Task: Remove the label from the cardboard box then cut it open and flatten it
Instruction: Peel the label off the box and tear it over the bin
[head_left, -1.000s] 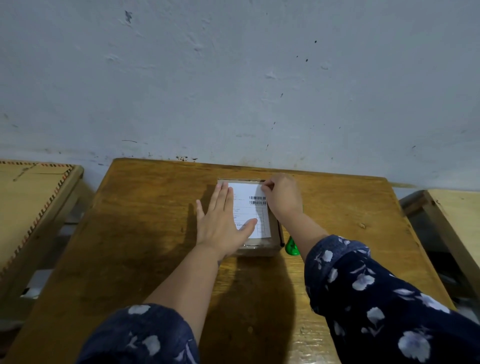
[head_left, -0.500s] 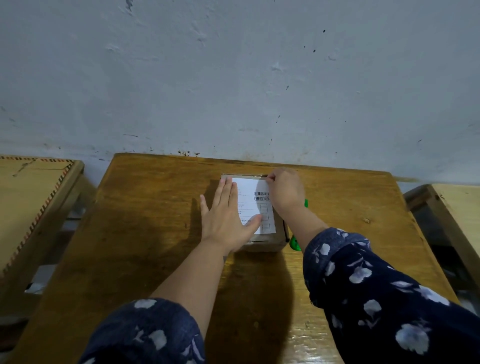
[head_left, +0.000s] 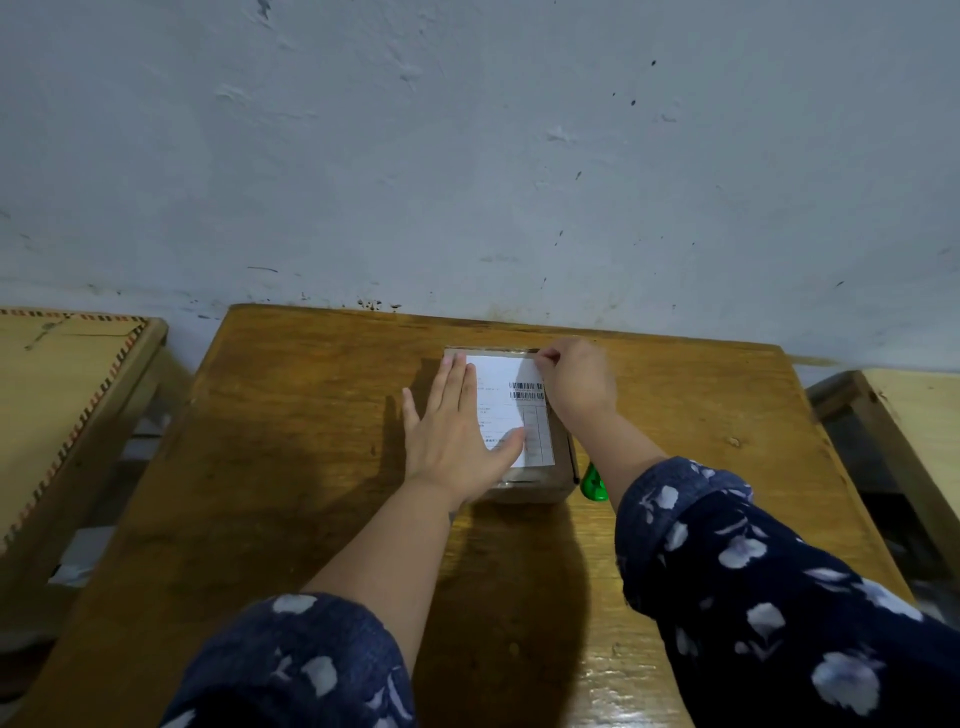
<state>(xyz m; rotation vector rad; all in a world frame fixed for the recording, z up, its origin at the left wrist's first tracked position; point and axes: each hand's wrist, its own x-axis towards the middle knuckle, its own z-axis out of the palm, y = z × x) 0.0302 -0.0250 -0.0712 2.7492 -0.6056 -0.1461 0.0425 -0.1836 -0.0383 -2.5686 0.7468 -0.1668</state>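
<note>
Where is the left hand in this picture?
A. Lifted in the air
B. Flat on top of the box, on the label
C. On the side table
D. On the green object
B: the left hand lies flat, palm down, on the white label atop the cardboard box.

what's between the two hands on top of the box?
In the head view, only the white label lies between the left hand and the right hand, its barcode showing. Both hands rest on the box.

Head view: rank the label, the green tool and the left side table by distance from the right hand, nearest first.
1. Label: on the box top, at the right hand's fingertips.
2. Green tool: beside the box, under the right forearm.
3. Left side table: far left.
</note>
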